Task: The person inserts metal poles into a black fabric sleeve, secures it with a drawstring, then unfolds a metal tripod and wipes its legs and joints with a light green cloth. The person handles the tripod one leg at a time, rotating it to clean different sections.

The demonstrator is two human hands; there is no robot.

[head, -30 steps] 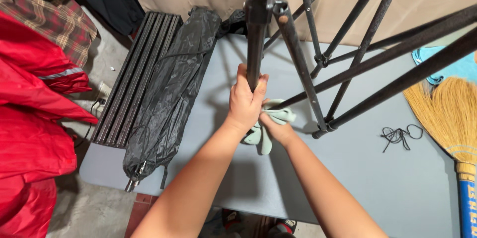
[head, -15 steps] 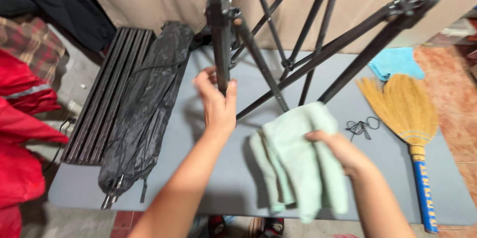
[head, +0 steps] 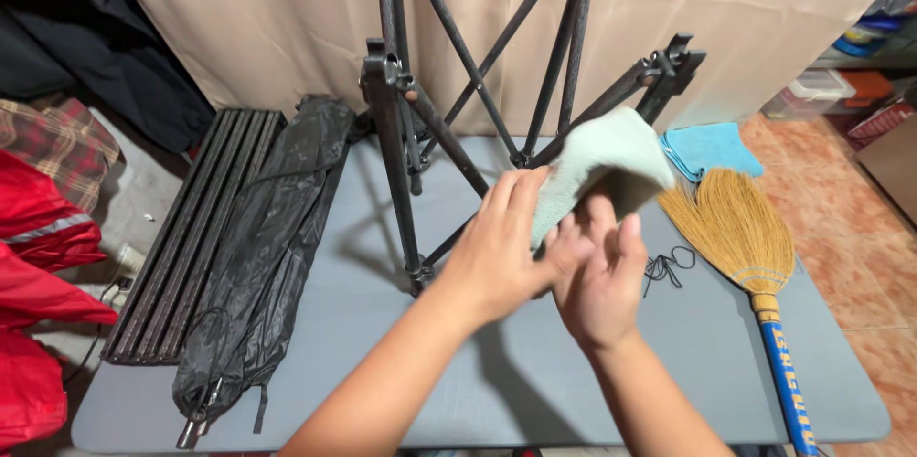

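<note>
Pale green terry cloth: held above the middle of the grey bench, bunched at its lower left edge, just in front of the frame's crossing rods.

Left to right:
- Red jacket and plaid fabric, off the bench's left edge.
- Bundle of black ribbed bars, along the left edge.
- Black fabric carry bag, lying just beside the bars.
- Black folding metal frame, upright on the far half of the bench, legs spread.
- Left hand: fingers closed on the cloth's lower edge.
- Right hand: fingers open and spread, palm under the cloth, touching the left hand.
- Black cord, loose on the bench.
- Blue folded cloth, far right corner.
- Straw broom with blue handle, along the right edge.

Step, as judged: regathering the cloth between both hands, frame ungripped. A next move calls for a firm fold in one hand.
</note>
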